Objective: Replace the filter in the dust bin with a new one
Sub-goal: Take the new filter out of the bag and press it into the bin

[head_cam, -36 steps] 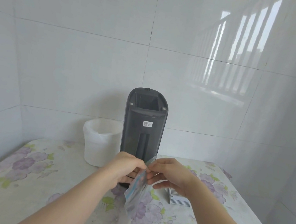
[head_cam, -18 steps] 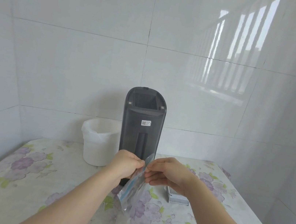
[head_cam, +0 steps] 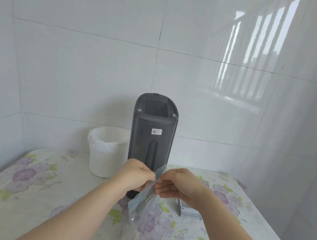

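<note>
A tall dark grey dust bin (head_cam: pixel 152 137) stands upright at the back of the table, its top slot open. In front of it both hands pinch the top edge of a clear plastic bag (head_cam: pixel 142 201) that hangs down above the table. My left hand (head_cam: pixel 135 175) grips the bag's left side and my right hand (head_cam: pixel 177 184) grips its right side. What is inside the bag is hard to make out. A light grey pleated filter (head_cam: pixel 190 212) lies on the table, partly hidden behind my right wrist.
A white bucket (head_cam: pixel 105 153) lined with a white bag stands left of the dust bin. The table wears a floral cloth (head_cam: pixel 31 179) and sits in a corner of white tiled walls.
Both hands stay pinched on the bag's top edge. The bag has swung slightly and the hands sit a little closer to the dust bin.
</note>
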A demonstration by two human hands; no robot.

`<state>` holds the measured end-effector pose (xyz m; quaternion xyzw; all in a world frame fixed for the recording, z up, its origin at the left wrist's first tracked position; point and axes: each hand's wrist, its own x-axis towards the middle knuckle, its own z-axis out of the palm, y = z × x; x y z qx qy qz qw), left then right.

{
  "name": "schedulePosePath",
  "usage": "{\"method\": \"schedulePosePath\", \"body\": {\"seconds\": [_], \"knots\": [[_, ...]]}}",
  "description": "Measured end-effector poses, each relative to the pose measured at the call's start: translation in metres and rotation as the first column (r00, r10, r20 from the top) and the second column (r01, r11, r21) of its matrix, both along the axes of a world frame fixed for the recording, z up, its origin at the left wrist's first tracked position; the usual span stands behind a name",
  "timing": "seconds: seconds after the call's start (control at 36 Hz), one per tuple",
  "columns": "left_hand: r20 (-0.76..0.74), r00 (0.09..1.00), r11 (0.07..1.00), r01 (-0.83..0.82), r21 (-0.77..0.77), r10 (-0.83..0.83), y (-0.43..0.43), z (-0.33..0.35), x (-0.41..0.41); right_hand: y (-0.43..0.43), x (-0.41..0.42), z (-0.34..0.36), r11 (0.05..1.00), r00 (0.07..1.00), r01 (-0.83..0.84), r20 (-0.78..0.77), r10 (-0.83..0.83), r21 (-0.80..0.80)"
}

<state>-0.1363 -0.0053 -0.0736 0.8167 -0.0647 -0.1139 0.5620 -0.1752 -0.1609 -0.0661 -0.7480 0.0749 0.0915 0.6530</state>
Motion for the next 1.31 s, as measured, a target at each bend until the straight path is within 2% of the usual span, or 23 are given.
{"method": "schedulePosePath", "body": {"seconds": [0.19,0.28,0.39,0.67,0.83,1.0,1.08,1.2,1.25,1.31], "knots": [[-0.065,0.995,0.981,0.084,0.177,-0.073,0.01,0.016,-0.007,0.003,-0.003,0.005,0.994,0.998,0.065,-0.017,-0.067,-0.087],[-0.053,0.996,0.982,0.086,0.165,-0.078,0.012,0.017,-0.009,0.007,-0.006,0.008,0.988,0.998,0.047,-0.038,-0.053,-0.15],[-0.029,0.994,0.982,0.104,0.157,-0.101,0.012,0.019,-0.014,0.012,-0.011,0.013,0.97,0.992,-0.057,-0.119,0.029,-0.237],[0.007,0.993,0.976,0.117,0.184,-0.121,0.016,0.017,-0.013,0.012,-0.012,0.011,0.975,0.985,-0.122,-0.139,0.097,-0.187],[0.092,0.99,0.952,0.075,0.297,-0.107,0.02,0.013,-0.008,0.009,-0.011,0.009,0.969,0.984,-0.124,-0.155,0.092,-0.215],[0.301,0.95,0.813,-0.107,0.573,-0.087,0.031,0.011,0.002,0.005,-0.013,0.012,0.96,0.982,-0.121,-0.172,0.079,-0.251],[0.385,0.918,0.701,-0.216,0.68,-0.091,0.038,0.011,0.003,0.001,-0.014,0.015,0.959,0.982,-0.118,-0.175,0.074,-0.257],[0.43,0.89,0.565,-0.279,0.777,-0.153,0.046,0.008,0.002,-0.003,-0.014,0.017,0.965,0.987,-0.094,-0.153,0.057,-0.244],[0.44,0.882,0.549,-0.287,0.785,-0.168,0.046,0.009,0.0,-0.001,-0.014,0.016,0.968,0.989,-0.097,-0.136,0.066,-0.233],[0.454,0.875,0.587,-0.281,0.759,-0.168,0.044,0.012,-0.004,0.002,-0.012,0.015,0.972,0.992,-0.096,-0.106,0.074,-0.216]]}}
